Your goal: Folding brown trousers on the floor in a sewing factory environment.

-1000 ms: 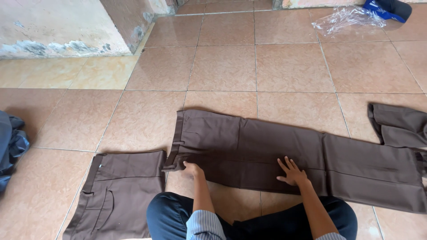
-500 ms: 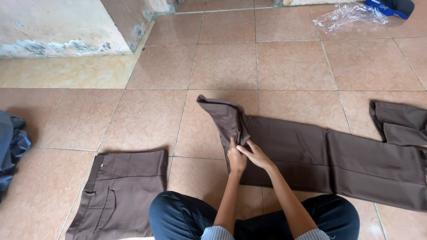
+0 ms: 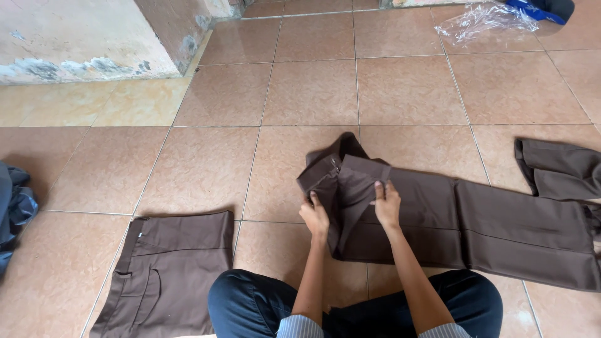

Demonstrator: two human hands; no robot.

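Tan tiled floor (image 3: pixel 407 87), peeling wall (image 3: pixel 69 37)

Home-like floor workspace: peach tiled floor (image 3: pixel 407 87), peeling plaster wall (image 3: pixel 75 44), folded brown trousers (image 3: pixel 169 269).
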